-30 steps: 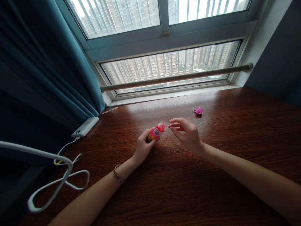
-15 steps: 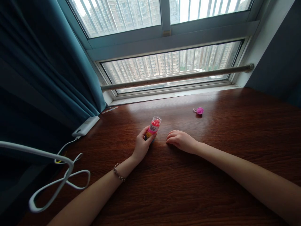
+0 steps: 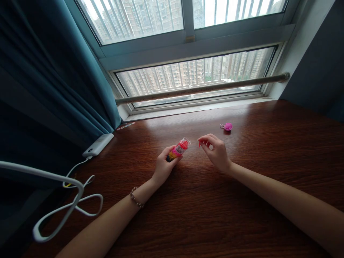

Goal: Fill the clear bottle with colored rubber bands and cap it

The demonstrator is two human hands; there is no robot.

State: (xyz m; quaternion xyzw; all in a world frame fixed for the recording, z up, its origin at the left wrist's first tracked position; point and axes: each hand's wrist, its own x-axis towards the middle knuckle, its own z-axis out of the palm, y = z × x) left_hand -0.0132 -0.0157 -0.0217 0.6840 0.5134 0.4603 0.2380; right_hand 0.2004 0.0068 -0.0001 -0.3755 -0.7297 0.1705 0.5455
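Note:
My left hand (image 3: pixel 163 167) is wrapped round a small clear bottle (image 3: pixel 177 151) with a pink and yellow label. Red stuff fills its upper part, and its open mouth tilts toward the right. Just right of that mouth, my right hand (image 3: pixel 217 153) pinches a small red piece (image 3: pixel 199 144) between thumb and fingertips, raised above the table. What exactly the piece is cannot be made out. Beyond the right hand, a pink cap (image 3: pixel 228 126) with a small pale loop lies on the table, hollow side up.
The dark wooden table (image 3: pixel 172 215) runs up to a barred window with a metal rail (image 3: pixel 204 88). At the left, a white power strip (image 3: pixel 98 144) lies by the blue curtain (image 3: pixel 88 89). Its white cable (image 3: pixel 77 206) loops over the table's left side.
My right hand has lifted from the tabletop and turned, now showing a red piece at its fingertips. The bottle in my left hand has tipped further right.

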